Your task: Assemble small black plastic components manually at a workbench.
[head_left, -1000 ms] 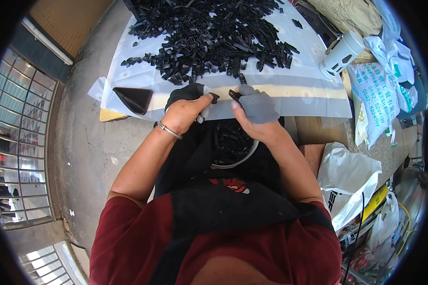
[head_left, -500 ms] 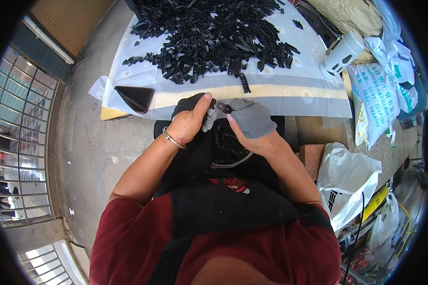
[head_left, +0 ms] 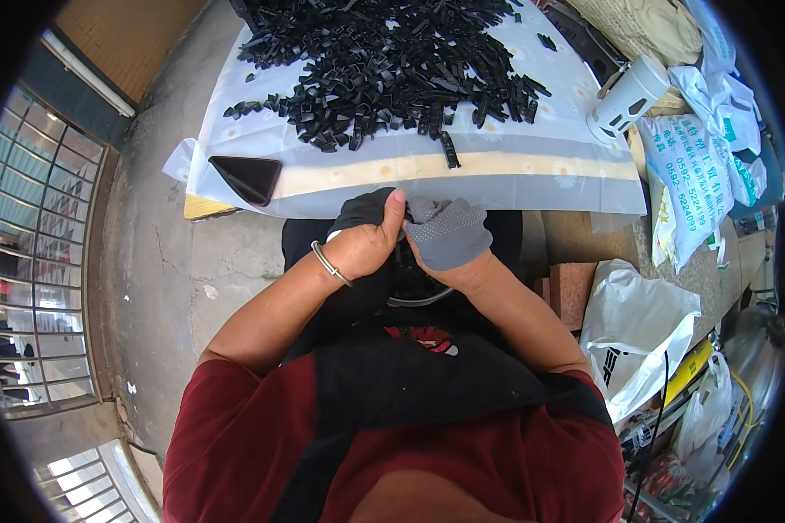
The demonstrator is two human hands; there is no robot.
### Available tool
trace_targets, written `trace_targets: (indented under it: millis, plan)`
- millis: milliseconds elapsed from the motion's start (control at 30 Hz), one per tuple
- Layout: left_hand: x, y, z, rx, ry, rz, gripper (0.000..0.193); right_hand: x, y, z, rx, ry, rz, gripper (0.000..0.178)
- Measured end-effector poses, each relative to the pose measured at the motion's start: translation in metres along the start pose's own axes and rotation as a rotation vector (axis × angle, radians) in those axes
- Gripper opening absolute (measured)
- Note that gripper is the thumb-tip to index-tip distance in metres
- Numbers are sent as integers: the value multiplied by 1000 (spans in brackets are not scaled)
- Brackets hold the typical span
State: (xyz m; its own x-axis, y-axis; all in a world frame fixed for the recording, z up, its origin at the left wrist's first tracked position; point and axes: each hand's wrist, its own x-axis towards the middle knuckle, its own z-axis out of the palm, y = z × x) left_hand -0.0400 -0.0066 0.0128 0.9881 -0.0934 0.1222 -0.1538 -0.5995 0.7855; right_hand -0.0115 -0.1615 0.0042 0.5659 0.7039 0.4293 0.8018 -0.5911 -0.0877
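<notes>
Just past the near table edge, my left hand, gloved with the thumb bare, is closed with its thumb pointing up. My right hand, in a grey dotted glove, is curled against it. A small black plastic piece is pinched where the two hands meet, mostly hidden by the fingers. Below them, on my lap, is a round container with a pale rim and dark contents. A big heap of black plastic pieces covers the far part of the table, and one piece lies nearer me.
The table wears a white flowered cloth under clear plastic. A dark phone lies at its left front corner, and a white tumbler leans at the right. Printed bags, a white plastic bag and bricks crowd my right.
Both hands have come closer together and slightly lower, toward me. The black piece seen between them earlier is now mostly covered by my fingers.
</notes>
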Motion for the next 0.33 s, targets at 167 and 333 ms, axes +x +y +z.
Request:
trace_targets:
  millis: [167,333]
  plan:
    - [4,-22,1,56,-53,133,45,-7,15,11,219,52,-1,26]
    - [39,-38,-33,593,269,-105,56,27,53,-15,93,-250,357,33]
